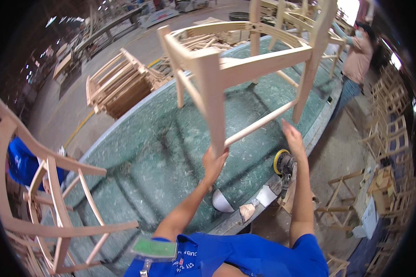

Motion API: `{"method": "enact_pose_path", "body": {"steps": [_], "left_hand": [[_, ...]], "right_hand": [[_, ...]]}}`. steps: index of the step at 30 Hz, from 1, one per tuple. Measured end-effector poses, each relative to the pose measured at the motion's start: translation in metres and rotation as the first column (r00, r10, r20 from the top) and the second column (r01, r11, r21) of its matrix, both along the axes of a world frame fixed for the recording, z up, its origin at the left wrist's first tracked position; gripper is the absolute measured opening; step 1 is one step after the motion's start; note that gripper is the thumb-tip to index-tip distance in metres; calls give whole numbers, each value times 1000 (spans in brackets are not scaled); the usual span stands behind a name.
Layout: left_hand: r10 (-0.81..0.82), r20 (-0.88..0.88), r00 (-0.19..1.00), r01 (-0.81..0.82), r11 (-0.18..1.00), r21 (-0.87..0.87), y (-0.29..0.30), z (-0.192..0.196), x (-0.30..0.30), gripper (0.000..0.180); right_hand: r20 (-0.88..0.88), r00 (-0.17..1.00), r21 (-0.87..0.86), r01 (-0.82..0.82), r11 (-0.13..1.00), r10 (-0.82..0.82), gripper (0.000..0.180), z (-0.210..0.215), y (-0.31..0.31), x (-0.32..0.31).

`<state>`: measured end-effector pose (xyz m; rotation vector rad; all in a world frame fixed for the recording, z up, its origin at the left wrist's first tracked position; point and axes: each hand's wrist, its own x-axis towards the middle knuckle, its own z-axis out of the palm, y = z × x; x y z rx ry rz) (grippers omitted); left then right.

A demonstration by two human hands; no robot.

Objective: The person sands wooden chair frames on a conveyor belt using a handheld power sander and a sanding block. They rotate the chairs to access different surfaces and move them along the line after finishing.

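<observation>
A pale unfinished wooden chair frame (263, 66) stands over the green worktable (180, 147) in front of me, with round rungs between its legs. My left hand (213, 164) is closed around the lower end of its nearest leg, just below a rung. Close to the foot of the right leg is my right hand (292, 137), fingers stretched out; nothing shows in it. An orbital sander (285, 165) with a yellow-edged pad rests at the table edge below that hand. Nearer me lie a white half-round piece (222, 201), a crumpled tan piece (247, 212) and a white sheet (266, 195).
Another chair frame (55, 184) leans in at the left, beside a person in blue (25, 161). Stacked wooden parts (125, 85) stand beyond the table. At the far right, a masked person (357, 55) works at another frame. Many chair frames (393, 120) line the right side.
</observation>
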<state>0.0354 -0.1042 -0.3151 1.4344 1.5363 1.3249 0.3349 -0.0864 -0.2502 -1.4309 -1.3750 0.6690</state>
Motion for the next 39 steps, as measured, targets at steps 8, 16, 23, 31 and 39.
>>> {"method": "enact_pose_path", "body": {"steps": [8,16,23,31,39], "left_hand": [[-78,-221,972,46,989,-143,88,-40,25,66],[8,-103,995,-33,970,-242,-86,-52,-85,39],[387,130,913,-309,862,-402,-258,-40,-188,24],[887,169,429,-872,456,-181,-411,-33,-339,22],[991,74,111,-982,98,161,-554,40,-503,42]], "right_hand": [[-43,972,-219,-234,947,230,26,-31,-98,-40],[-429,903,-389,-150,909,-34,34,-91,-182,-89],[-579,757,-407,-590,697,303,30,-126,-150,-248],[-289,242,-99,-970,222,926,79,-51,-174,-521],[-314,333,-70,-942,328,889,57,27,-221,-645]]}}
